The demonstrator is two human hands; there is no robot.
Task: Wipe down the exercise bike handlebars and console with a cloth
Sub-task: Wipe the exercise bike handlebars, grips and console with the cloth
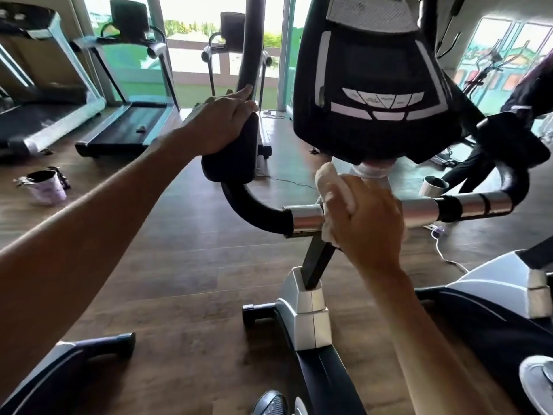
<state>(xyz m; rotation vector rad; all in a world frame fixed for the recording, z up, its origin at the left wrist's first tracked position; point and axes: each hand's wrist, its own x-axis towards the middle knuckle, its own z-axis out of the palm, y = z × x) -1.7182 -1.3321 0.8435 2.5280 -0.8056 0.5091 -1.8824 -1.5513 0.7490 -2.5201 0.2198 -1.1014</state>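
The exercise bike's black console (377, 82) fills the upper middle of the view, with pale buttons low on its face. Its handlebar (302, 217) runs below as a chrome tube with black grips curving up on both sides. My left hand (218, 124) rests on the padded left elbow rest (233, 157), index finger pointing forward. My right hand (368, 217) presses a white cloth (332, 187) around the middle of the chrome bar, just under the console. The cloth bunches out above and below my fingers.
Two treadmills (59, 109) stand at the back left by the glass doors. A pale bucket (48, 187) sits on the wooden floor at the left. Another person in dark clothes (514, 127) stands behind the right grip. A white cable (449, 259) trails over the floor.
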